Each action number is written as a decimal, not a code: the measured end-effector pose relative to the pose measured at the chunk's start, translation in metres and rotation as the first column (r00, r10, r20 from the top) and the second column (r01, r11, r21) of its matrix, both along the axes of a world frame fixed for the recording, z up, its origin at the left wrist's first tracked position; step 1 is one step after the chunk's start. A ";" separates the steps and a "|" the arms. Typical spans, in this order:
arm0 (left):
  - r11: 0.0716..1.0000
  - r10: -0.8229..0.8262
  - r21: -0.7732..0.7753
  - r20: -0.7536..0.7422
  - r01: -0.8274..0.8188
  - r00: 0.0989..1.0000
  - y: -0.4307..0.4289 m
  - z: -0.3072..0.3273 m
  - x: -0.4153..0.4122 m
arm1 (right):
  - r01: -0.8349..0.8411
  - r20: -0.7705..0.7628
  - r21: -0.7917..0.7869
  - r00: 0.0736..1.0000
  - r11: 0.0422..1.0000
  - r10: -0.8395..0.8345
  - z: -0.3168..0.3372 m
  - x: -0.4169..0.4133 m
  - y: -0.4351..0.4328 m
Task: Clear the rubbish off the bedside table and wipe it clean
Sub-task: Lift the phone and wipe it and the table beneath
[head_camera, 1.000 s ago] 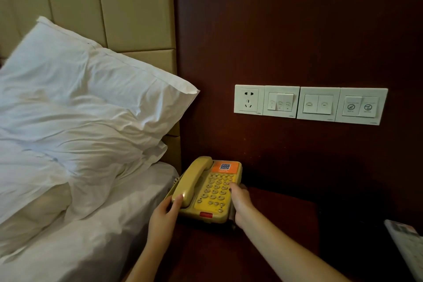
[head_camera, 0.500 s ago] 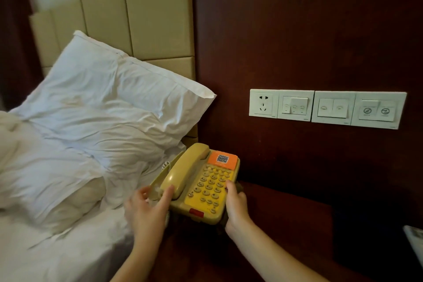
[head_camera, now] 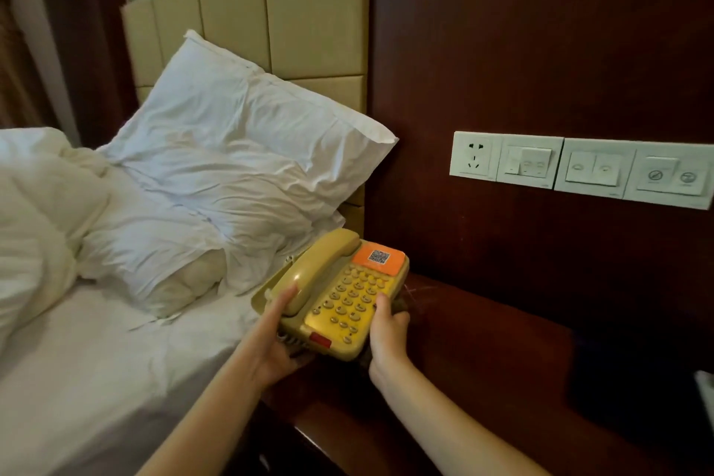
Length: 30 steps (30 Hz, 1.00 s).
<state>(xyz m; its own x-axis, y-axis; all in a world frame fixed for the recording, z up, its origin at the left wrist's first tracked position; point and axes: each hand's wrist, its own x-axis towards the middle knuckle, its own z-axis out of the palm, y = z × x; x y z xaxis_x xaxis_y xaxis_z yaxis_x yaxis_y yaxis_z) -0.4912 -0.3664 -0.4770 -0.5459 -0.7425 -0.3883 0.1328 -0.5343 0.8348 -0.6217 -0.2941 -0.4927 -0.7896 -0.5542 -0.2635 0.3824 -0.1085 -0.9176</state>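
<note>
Right and far: dark wood wall panel (head_camera: pixel 541 31). Left: unmade bed (head_camera: pixel 96 379), white sheet, crumpled pillow (head_camera: pixel 239 151) leaning on padded headboard (head_camera: pixel 309 19). Near right: dark bedside table (head_camera: pixel 483 379). On the panel above it: row of white switch plates (head_camera: pixel 579 166). At the table's left edge, just beside the mattress: yellow telephone (head_camera: pixel 347 294), tilted, handset in cradle (contact with tabletop not determinable). Left hand (head_camera: pixel 276 348) clamped on the handset side, thumb on top; right hand (head_camera: pixel 386 336) clamped on the keypad side. Orange sticker (head_camera: pixel 380 257) at far end of keypad.

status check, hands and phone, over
Left hand, right hand grip yellow telephone. Held tilted at edge of bedside table. Pillow close behind, nothing blocking.
</note>
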 end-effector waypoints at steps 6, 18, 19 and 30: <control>0.990 0.125 0.077 -0.124 -0.116 0.984 0.016 -0.007 0.005 | -0.134 -0.040 0.049 0.990 0.990 0.136 0.001 -0.004 0.019; 0.973 0.231 0.094 -0.276 -0.213 0.933 -0.007 -0.020 0.049 | -0.074 -0.713 0.384 0.610 0.920 0.346 0.015 -0.105 0.065; 0.972 0.233 0.090 -0.281 -0.217 0.931 -0.009 -0.017 0.050 | -0.131 -0.714 0.578 0.397 0.805 0.577 0.005 -0.091 0.064; 0.986 0.136 -0.052 -0.300 -0.158 0.944 -0.022 -0.003 0.055 | -0.016 -0.389 0.896 -0.512 0.444 0.766 -0.018 0.025 0.050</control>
